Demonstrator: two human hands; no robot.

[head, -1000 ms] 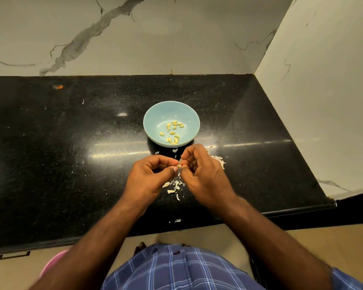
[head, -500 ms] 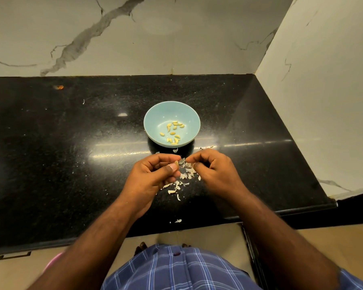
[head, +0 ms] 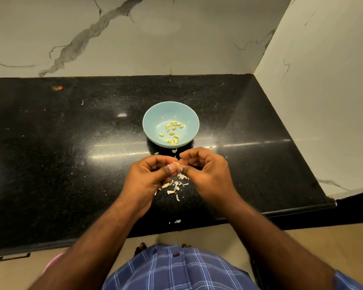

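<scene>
A light blue bowl (head: 153, 114) stands on the black counter (head: 71, 153) and holds several small yellow peeled pieces (head: 172, 132). Just in front of it, my left hand (head: 149, 178) and my right hand (head: 208, 174) meet fingertip to fingertip above the counter. Between them they pinch one small pale piece (head: 176, 163). Thumb and curled fingers of each hand close on it. Below the hands lies a scatter of white peel scraps (head: 174, 186).
Marble walls close the counter at the back and on the right. The counter's front edge (head: 197, 226) runs just below my wrists, with one stray scrap (head: 177, 221) near it. A small orange speck (head: 58, 88) lies far back left.
Half a second ago my hands were slightly apart and the right one was over the peel scraps. Now the right hand has come back and both pinch the small piece together.
</scene>
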